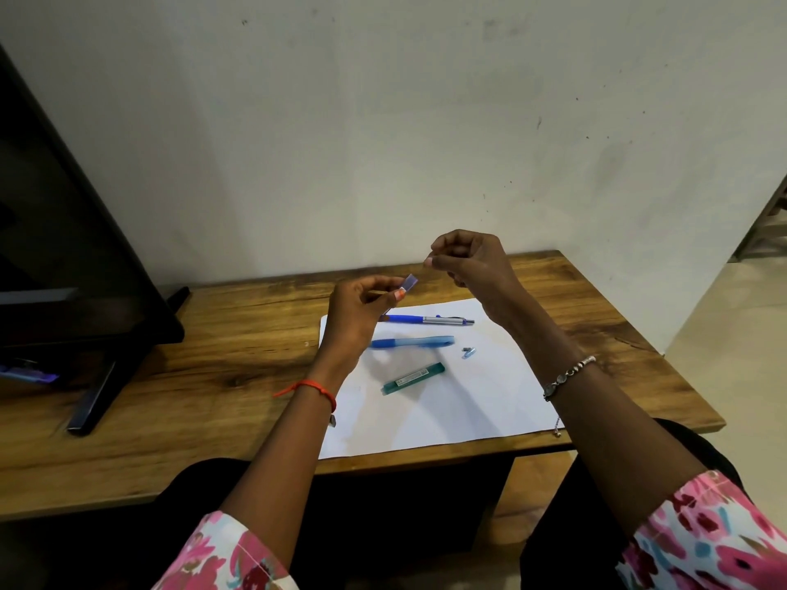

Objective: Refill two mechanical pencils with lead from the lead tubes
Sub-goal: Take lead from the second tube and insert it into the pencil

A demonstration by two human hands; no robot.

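My left hand point(362, 304) is raised above the table and grips a pale blue lead tube point(409, 283), whose top end sticks out past my thumb. My right hand point(468, 259) is held just right of the tube's end, thumb and forefinger pinched together; anything between them is too thin to see. On the white paper point(489, 398) lie a blue and silver mechanical pencil point(430, 319), a light blue mechanical pencil point(411, 342), a small loose cap point(468, 352) and a green lead tube point(413, 377).
The paper lies on a wooden table point(213, 376) set against a white wall. A dark monitor point(64, 249) on its stand point(93, 398) fills the table's left side. The table's right edge drops to the floor point(745, 334).
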